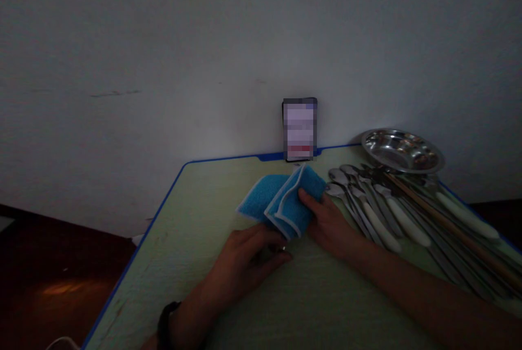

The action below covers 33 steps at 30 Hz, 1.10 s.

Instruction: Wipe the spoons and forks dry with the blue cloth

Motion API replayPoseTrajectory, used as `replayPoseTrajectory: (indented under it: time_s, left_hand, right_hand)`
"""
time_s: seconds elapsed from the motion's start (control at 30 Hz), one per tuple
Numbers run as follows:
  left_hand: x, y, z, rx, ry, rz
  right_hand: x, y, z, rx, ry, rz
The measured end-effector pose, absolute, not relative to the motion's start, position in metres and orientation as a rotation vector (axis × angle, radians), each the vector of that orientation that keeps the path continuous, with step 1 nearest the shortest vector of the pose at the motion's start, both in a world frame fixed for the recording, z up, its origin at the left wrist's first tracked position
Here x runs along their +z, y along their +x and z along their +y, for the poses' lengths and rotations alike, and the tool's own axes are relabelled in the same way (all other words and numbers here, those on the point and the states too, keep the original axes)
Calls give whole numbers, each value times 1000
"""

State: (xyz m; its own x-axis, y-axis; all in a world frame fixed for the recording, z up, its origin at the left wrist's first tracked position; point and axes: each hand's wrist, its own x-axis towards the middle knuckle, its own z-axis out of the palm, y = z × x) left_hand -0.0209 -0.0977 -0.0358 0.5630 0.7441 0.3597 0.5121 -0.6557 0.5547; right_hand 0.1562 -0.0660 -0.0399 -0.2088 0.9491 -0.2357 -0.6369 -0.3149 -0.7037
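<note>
- Head view, only feed I have: blue cloth [287,203] sits mid-table, lifted in the hands, folded; fuzzy terry-like pile, pale stitched edging.
- Right hand [328,225]: thumb pressed on top, fingers tucked under, pinching cloth.
- Left hand [248,255]: fingers curled, thumb near forefinger, small shiny bit [283,248] between; I can't tell what it is or whether it's gripped.
- Risk: loose folds could slip if the right thumb eases off; the shiny bit could drop if the left pinch is weak.
- Risk: right forearm passes close to the cutlery pile [377,225]; a wide elbow swing could scatter it.
- Materials: glossy metal cutlery, some smooth pale handles; round, shallow, shiny steel bowl [393,157]; flat greenish table [196,203], blue edging.
</note>
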Motion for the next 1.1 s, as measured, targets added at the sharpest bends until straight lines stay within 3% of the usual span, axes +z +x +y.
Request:
replayPoseTrajectory:
  time_s: [0.3,0.47,0.8,1.1]
  left_hand:
    - [-33,-26,-100,1082,2117,1236]
    - [-33,-29,-90,1345,1670,1415]
    - [-23,-28,-82,1023,1617,1274]
    - [-39,-33,-74,1321,1119,1143]
  right_hand:
    - [-40,157,-64,1749,-834,-504]
    - [-36,162,-76,1754,-1063,-880]
    - [-32,160,-83,1438,-1038,-1722]
    - [-32,157,-81,1356,-1050,-1886]
